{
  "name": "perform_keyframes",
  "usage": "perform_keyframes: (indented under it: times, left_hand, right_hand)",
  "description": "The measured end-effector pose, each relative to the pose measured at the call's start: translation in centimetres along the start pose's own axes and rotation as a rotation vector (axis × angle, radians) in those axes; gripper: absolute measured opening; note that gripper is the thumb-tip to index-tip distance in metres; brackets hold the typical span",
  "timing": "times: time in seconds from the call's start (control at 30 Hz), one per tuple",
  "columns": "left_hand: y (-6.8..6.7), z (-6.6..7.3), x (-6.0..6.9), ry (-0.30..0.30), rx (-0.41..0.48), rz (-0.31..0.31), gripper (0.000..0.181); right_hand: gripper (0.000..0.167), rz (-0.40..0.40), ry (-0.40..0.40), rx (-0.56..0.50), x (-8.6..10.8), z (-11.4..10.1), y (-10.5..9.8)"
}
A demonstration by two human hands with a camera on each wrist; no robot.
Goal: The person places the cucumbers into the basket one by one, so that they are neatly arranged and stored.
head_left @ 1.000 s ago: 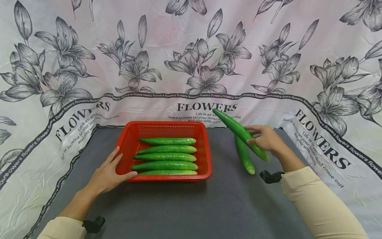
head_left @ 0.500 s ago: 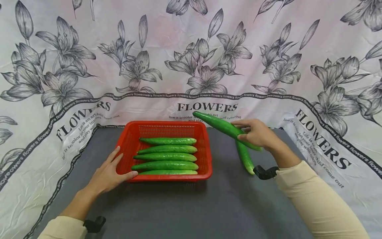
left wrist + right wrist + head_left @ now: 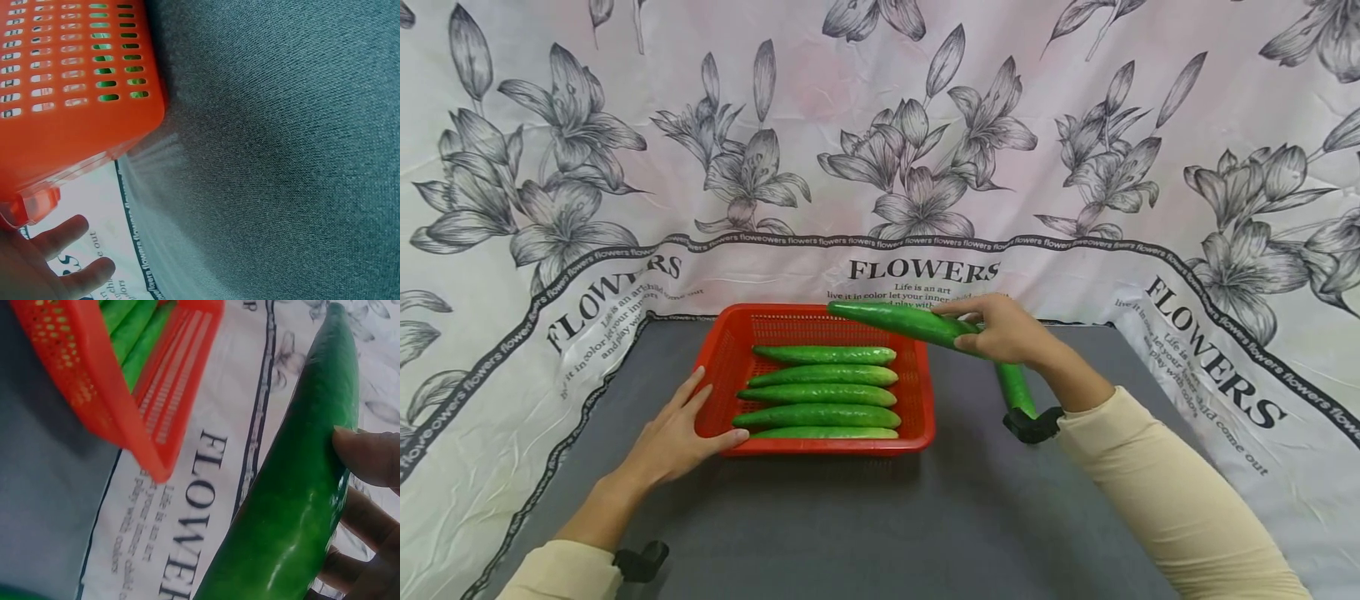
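A red plastic basket [image 3: 715, 367] holds several green cucumbers [image 3: 820, 395] lying side by side. With its thumb on the front rim and spread fingers along the left side, my left hand [image 3: 673, 437] touches the basket. In the left wrist view the fingers [image 3: 69, 237] look fairly straight beside the basket's corner. My right hand [image 3: 1003, 329] pinches another cucumber [image 3: 895, 317] between thumb and fingers, in the air, its far end over the basket's back rim. The right wrist view shows the thumb [image 3: 365, 453] pressed on that cucumber's side.
One more cucumber [image 3: 1015, 385] lies on the grey table [image 3: 820, 533] right of the basket, partly hidden by the right hand and its wrist camera [image 3: 1032, 425]. A flower-printed cloth [image 3: 880, 183] hangs behind and at both sides.
My right hand has carried its cucumber leftward, bringing its far end over the basket, and the cucumber now lies closer to level. The left hand and the basket have stayed put.
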State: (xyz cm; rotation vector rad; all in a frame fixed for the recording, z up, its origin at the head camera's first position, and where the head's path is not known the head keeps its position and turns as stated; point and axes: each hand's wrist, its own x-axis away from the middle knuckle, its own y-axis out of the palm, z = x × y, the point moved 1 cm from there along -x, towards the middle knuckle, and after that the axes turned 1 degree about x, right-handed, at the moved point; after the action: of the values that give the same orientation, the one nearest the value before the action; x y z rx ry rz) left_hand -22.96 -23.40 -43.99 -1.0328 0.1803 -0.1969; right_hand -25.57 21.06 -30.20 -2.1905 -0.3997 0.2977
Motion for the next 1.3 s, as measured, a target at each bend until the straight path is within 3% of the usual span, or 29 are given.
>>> perform_keyframes:
  times: [0.27,0.5,0.73,1.07,1.3]
  left_hand:
    - [0.1,-0.1,-0.1,-0.002,-0.003,0.004,0.104]
    - [0.1,0.0,-0.1,-0.001,0.004,0.002,0.104]
    - [0.1,-0.1,-0.1,-0.002,0.004,0.006,0.104]
    - [0.3,-0.2,-0.1,0.0,0.004,0.011,0.104]
    - [0.2,-0.2,0.0,-0.003,0.012,0.018,0.104]
  right_hand:
    - [0.05,-0.011,-0.085,0.017,-2.0,-1.8,1.9]
    - [0.049,-0.043,-0.064,0.013,-4.0,-2.8,3.7]
    - [0.049,-0.07,-0.113,0.011,-6.0,-3.4,5.6]
    - [0.048,-0.116,-0.111,-0.057,-8.3,-3.3,8.5]
    - [0.049,-0.162,-0.058,-0.056,-9.6,-2.3,10.7]
